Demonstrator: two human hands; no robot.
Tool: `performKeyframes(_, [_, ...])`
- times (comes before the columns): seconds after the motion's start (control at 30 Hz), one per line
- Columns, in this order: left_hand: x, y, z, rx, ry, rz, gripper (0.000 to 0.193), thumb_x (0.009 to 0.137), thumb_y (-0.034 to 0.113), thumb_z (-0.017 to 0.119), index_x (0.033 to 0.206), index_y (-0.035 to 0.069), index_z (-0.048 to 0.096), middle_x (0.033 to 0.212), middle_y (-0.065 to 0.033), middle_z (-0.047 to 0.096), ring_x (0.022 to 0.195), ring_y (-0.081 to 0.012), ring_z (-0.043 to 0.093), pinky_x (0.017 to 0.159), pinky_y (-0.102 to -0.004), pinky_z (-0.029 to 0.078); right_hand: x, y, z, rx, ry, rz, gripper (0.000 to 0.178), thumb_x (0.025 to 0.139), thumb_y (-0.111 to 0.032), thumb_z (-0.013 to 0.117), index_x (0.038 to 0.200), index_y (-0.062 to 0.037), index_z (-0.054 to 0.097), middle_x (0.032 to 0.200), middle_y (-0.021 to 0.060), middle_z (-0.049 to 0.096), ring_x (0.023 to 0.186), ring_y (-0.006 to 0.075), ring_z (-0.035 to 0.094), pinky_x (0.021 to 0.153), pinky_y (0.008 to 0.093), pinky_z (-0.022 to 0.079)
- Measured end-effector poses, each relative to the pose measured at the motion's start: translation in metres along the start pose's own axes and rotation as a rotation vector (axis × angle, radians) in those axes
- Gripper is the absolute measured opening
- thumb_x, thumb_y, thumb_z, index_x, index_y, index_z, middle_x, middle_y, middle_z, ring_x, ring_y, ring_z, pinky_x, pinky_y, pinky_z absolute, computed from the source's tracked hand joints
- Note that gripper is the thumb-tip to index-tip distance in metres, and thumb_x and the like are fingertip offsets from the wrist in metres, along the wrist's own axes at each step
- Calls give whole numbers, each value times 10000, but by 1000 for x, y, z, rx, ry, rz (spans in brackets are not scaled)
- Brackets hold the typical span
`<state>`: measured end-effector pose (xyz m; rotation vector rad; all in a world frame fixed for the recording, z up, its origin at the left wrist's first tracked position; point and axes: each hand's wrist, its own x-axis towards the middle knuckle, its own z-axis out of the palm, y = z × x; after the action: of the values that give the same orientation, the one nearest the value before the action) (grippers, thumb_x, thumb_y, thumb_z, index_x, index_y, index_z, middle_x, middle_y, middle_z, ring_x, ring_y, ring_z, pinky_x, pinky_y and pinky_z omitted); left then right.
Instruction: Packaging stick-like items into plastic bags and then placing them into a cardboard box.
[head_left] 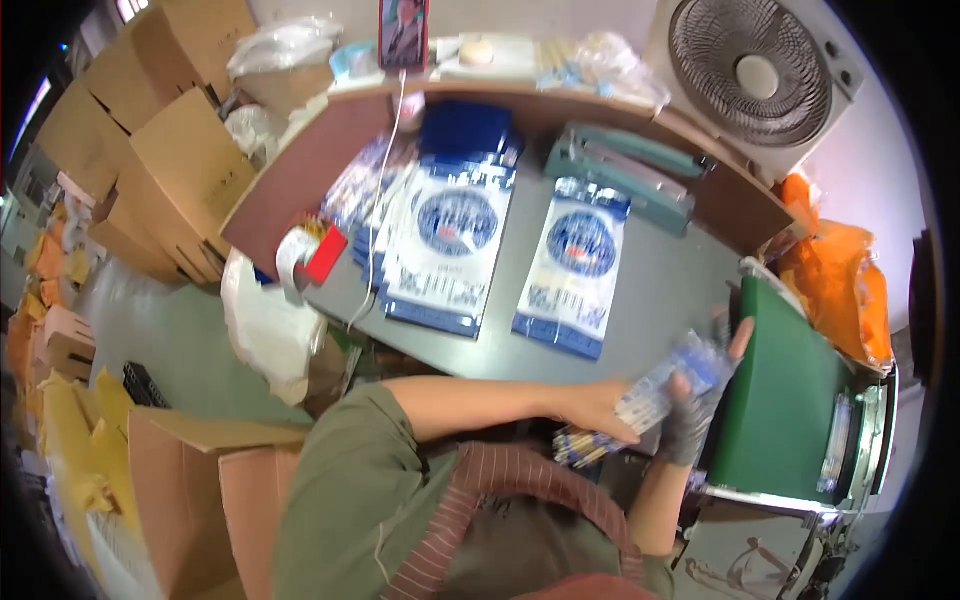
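A bundle of slim sticks with pale yellowish ends in a blue-and-white printed clear wrap [648,398] is tilted in front of me, right of centre. Their exact kind is too blurred to tell. My left hand [598,408] grips it near its lower end. My right hand [690,415], in a grey glove with bare fingertips, holds the upper part, thumb across the front. On the grey table [660,290] lie a single white-and-blue printed pouch [575,265] and, left of it, a stack of like pouches [445,240].
A teal heat sealer [625,180] stands at the back of the table. Right are a green belt [770,390] and an orange bag [840,290]. A red tape dispenser [322,255], a phone [403,35] on a white cable, a fan [755,75] and cardboard boxes [190,150] surround the workspace.
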<state>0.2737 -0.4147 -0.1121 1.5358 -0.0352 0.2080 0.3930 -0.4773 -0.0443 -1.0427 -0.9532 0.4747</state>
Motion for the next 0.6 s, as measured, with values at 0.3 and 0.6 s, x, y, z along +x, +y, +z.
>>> performKeyframes(0.3, [-131, 24, -32, 520, 466, -237, 321, 866, 220, 655, 1095, 7, 581, 1041, -126, 610, 968, -226, 593, 845, -332, 477, -33, 49, 2, 216, -424, 829, 236, 789, -209, 710, 870, 3, 645, 834, 141, 669, 712, 214, 652, 684, 330, 550])
performKeyframes(0.6, [-242, 28, -111, 1398, 770, -293, 196, 815, 34, 581, 1011, 29, 591, 958, -120, 641, 886, -321, 625, 759, -398, 507, -33, 37, 27, 225, -470, 849, 226, 771, -192, 703, 863, -2, 621, 791, 126, 654, 684, 196, 639, 646, 311, 543])
